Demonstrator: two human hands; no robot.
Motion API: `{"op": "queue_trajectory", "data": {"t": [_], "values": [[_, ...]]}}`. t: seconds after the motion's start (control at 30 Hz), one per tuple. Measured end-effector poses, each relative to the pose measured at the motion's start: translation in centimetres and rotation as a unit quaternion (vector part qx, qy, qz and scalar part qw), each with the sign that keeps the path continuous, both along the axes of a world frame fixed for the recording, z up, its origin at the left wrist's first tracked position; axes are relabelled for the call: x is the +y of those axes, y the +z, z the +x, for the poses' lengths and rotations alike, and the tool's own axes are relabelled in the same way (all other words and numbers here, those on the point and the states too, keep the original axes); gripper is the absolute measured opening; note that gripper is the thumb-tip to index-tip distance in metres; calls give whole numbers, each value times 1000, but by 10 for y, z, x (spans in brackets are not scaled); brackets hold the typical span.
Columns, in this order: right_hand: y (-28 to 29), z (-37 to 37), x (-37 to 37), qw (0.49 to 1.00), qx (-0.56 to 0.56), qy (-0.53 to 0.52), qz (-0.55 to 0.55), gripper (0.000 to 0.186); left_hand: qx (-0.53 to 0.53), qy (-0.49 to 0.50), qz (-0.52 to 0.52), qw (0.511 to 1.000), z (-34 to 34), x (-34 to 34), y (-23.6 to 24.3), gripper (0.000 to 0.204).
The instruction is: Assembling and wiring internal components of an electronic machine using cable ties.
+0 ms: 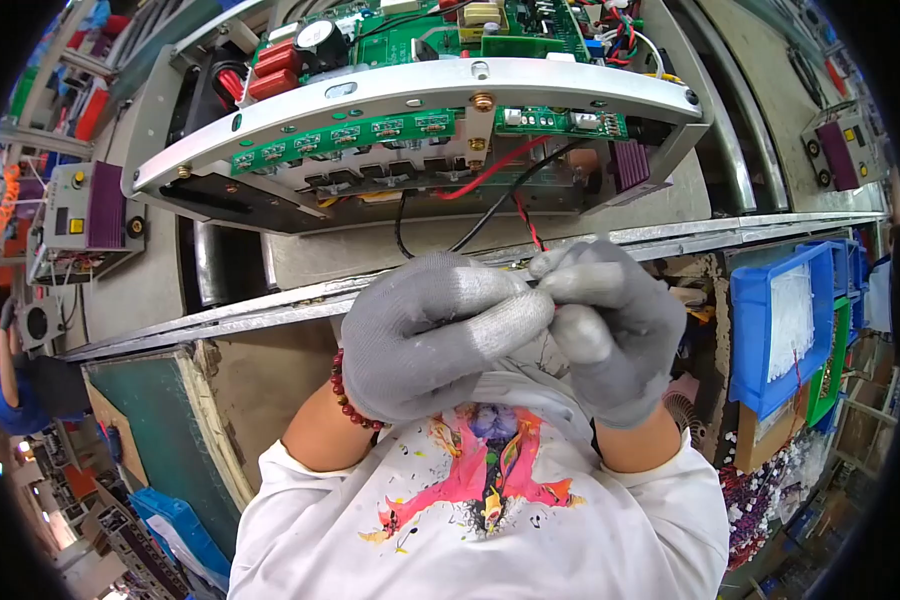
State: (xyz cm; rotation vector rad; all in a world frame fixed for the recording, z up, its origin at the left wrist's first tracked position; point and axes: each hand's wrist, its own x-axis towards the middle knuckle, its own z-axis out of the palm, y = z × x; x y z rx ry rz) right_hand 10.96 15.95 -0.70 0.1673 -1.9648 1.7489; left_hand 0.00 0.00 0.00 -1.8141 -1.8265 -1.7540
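Observation:
In grey gloves, my left hand and my right hand meet fingertip to fingertip below an open metal chassis, both pinched closed on thin wires whose ends are hidden. A twisted red and black wire drops from the chassis to my fingers, and a black cable also runs down behind them. The chassis holds green circuit boards, red components and thicker red wiring. A beaded bracelet circles my left wrist.
The chassis sits on a metal plate over rollers, behind a rail. Similar units stand left and right. Blue bins and a green bin lie right. A co-worker in blue is at far left.

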Motion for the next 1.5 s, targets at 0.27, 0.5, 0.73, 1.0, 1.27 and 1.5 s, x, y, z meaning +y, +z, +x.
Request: {"op": "queue_trajectory", "data": {"t": [0.27,0.5,0.73,1.0,1.27,1.5], "values": [[14,-10,-41,962,-73,-26,-262,17,134,121,109,977,-5,8,-18,38],[24,-58,-14,911,9,-383,151,14,158,338,26,928,-31,24,-21,65],[27,-74,-20,907,-55,-418,16,12,155,341,-5,927,-34,22,-25,58],[32,-77,-24,903,-72,-422,30,12,136,315,34,939,-38,26,-29,58],[39,-77,-30,911,-87,-398,-62,8,131,301,42,944,-40,26,-30,59],[31,-81,-38,880,-51,-463,94,7,116,293,56,947,-37,25,-28,58]]}}
